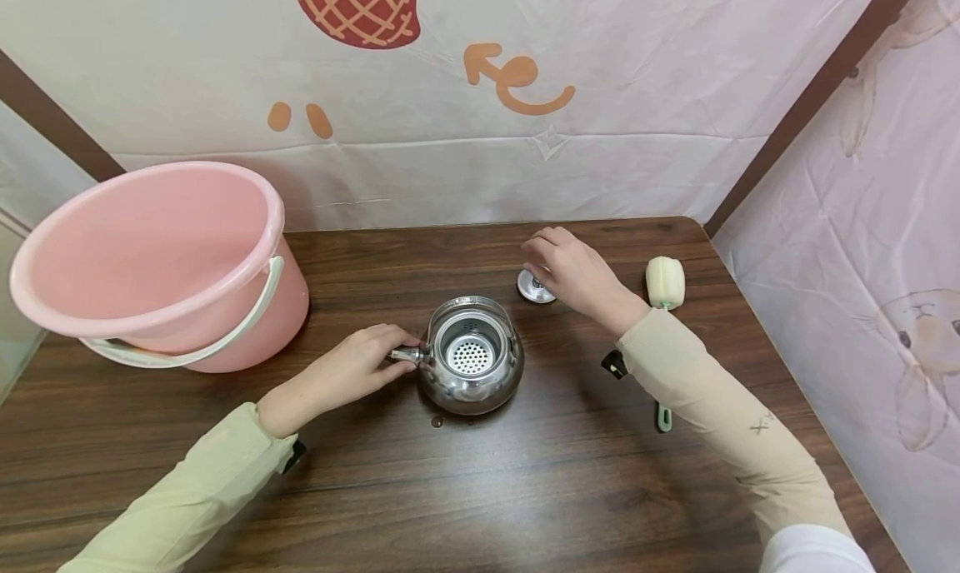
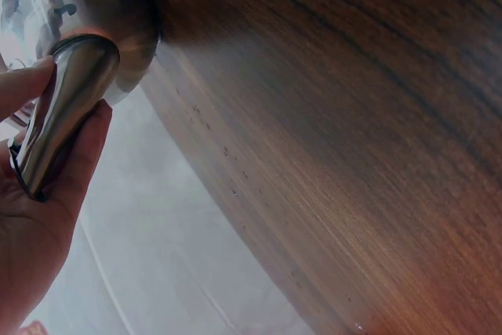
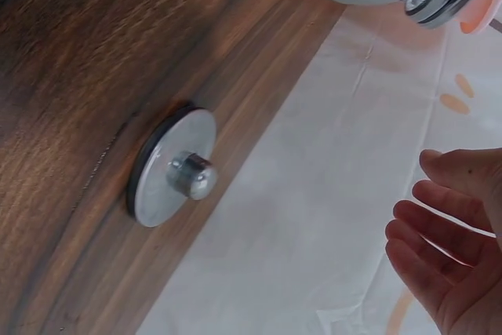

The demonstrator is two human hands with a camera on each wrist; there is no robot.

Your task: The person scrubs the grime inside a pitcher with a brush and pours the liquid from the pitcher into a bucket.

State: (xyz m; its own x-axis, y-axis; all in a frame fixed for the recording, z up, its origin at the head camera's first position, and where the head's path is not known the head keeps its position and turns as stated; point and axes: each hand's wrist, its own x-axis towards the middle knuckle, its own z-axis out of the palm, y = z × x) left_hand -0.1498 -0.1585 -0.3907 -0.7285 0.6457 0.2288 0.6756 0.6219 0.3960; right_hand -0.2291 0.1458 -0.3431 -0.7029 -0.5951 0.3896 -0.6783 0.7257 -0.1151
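A shiny metal teapot (image 1: 470, 365) stands uncovered on the wooden table, its perforated strainer showing inside and its handle raised over the opening. My left hand (image 1: 360, 365) pinches the tapered metal spout (image 2: 70, 103) between thumb and fingers at the pot's left side. To the right of the pot lies its round lid (image 3: 174, 169), flat on the table with the knob up. My right hand (image 1: 573, 273) hovers over the lid and partly covers it in the head view. In the right wrist view its loosely bent fingers are apart from the lid and hold nothing.
A large pink bucket (image 1: 296, 298) with a white handle stands at the left. At the right, a cream sponge brush (image 1: 665, 282) with a green handle lies partly under my right forearm. Water drops (image 1: 437, 421) dot the table before the pot. A printed cloth hangs behind.
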